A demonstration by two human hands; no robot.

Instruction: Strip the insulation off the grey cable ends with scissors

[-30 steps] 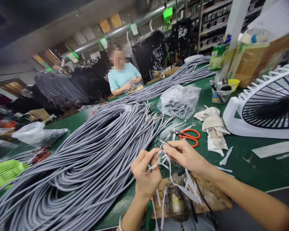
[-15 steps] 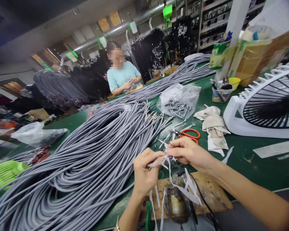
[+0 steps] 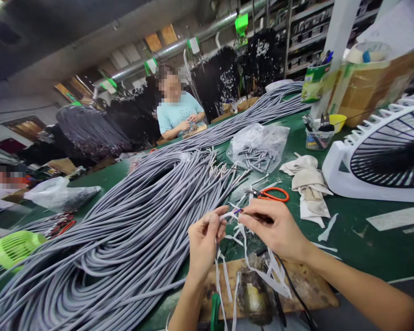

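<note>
The work seems to be at a fine finger step: handling the fine wires (image 3: 239, 211) that show at a cable end (image 3: 228, 215), above the far edge of the board (image 3: 308, 282). The left hand (image 3: 207, 230) pinches the pale cable end between thumb and fingers, above the board's far left corner; the right hand (image 3: 274, 225), above the board's far side, has thumb and forefinger closed about the wires, its other fingers curled. The next move probably calls for a steady left pinch and a small, light motion of the right fingertips, since a hard tug could bend or part such thin strands. The cable end looks slim and whitish, running slightly upward towards the right hand; one wire is clearly blue, and a reddish tint lies beside it, too small to tell as a separate wire. White strips (image 3: 274, 276) hang loosely below the hands, over the board. Grey cables (image 3: 141, 216) lie heaped to the left of the board; whether the held end belongs to one of them cannot be told. Beyond the board lie orange-handled shears (image 3: 276, 195).
</note>
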